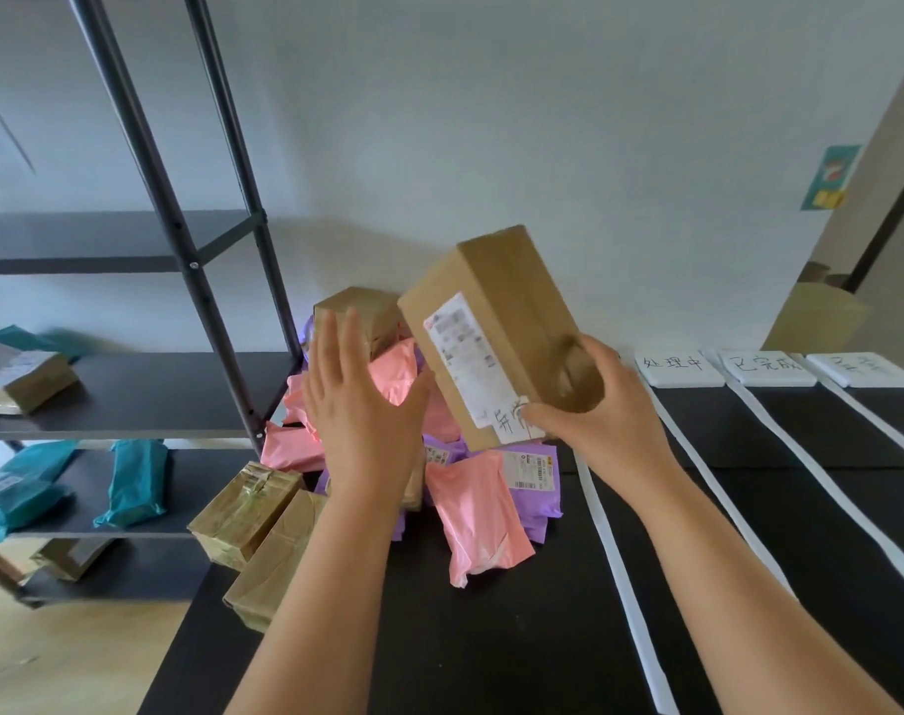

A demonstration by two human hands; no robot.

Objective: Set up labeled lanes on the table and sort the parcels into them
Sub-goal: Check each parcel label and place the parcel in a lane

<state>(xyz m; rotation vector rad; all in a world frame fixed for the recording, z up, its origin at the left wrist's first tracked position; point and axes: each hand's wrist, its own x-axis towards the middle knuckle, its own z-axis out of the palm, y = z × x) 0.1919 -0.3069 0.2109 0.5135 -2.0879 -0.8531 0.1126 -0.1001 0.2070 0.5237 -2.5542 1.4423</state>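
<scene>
Right hand (589, 399) is gripping the cardboard box (491, 327) at its near end, tilting it above the parcel pile (439, 456); left hand (357, 399) is hovering open, fingers spread, holding nothing. Best move: steadying the box with both hands, reading its label, then lowering it flat between the white tape strips (625, 559) under the matching lane card (679, 369) on the tabletop (491, 637).
</scene>
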